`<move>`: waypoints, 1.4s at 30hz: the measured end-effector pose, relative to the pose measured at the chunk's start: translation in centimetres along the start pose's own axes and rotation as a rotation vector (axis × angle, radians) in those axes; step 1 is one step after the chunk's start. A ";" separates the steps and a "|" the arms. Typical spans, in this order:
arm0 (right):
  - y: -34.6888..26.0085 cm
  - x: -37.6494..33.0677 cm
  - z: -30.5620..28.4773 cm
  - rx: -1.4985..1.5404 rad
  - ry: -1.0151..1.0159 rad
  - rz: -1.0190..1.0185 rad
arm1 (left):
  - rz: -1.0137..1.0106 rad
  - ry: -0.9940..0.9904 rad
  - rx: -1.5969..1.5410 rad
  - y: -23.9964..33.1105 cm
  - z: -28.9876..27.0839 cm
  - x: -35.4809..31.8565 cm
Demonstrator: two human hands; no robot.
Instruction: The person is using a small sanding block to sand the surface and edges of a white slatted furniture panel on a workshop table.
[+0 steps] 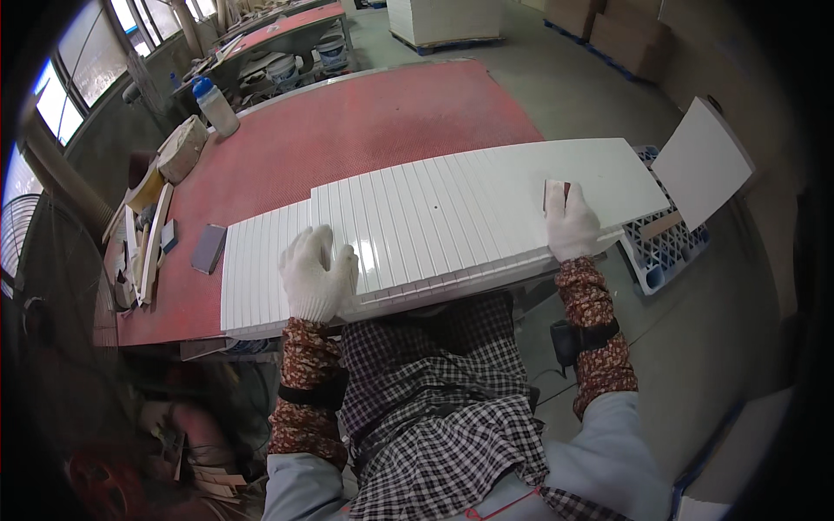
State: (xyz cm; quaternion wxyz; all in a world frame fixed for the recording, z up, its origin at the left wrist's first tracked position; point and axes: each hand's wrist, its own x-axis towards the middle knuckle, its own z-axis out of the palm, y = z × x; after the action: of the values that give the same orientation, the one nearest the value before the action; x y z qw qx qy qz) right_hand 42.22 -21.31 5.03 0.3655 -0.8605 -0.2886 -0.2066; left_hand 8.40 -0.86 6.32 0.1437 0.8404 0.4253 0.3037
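Note:
A row of glossy white panels (417,208) lies overlapped in a fan across the table, their long edges showing as parallel lines. On the left part of the row rests my left hand (318,273), in a white knit glove, flat with the thumb apart and holding nothing. My right hand (572,224), gloved the same way, is closed around a small sanding block (552,196) with a reddish-brown face. It presses on the broad bare face of the rightmost panel, near its front edge. The glove hides much of the block.
Left on the red table (391,108) are a grey sanding block (208,248), tape rolls (146,187), wooden strips (155,243) and a blue-capped bottle (215,108). A fan (52,286) stands far left. Right of the table, a white board (704,165) stands by a blue pallet (665,256).

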 end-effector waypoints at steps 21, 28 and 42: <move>-6.6 -5.3 -7.8 -0.037 -0.684 0.010 | -0.025 0.016 -0.027 -0.4 0.6 0.1; -8.6 -5.7 -7.4 -0.218 -0.638 -0.108 | 0.044 0.059 -0.020 -0.7 0.3 0.1; -10.4 -5.1 -6.9 -0.349 -0.703 -0.088 | -0.007 -0.001 -0.013 0.4 -0.8 0.1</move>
State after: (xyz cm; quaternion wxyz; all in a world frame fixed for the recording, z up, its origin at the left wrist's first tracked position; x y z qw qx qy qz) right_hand 30.70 -22.31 11.92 0.0835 -0.9148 -0.3934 0.0390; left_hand 8.21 -1.04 7.18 0.1504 0.8383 0.4261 0.3052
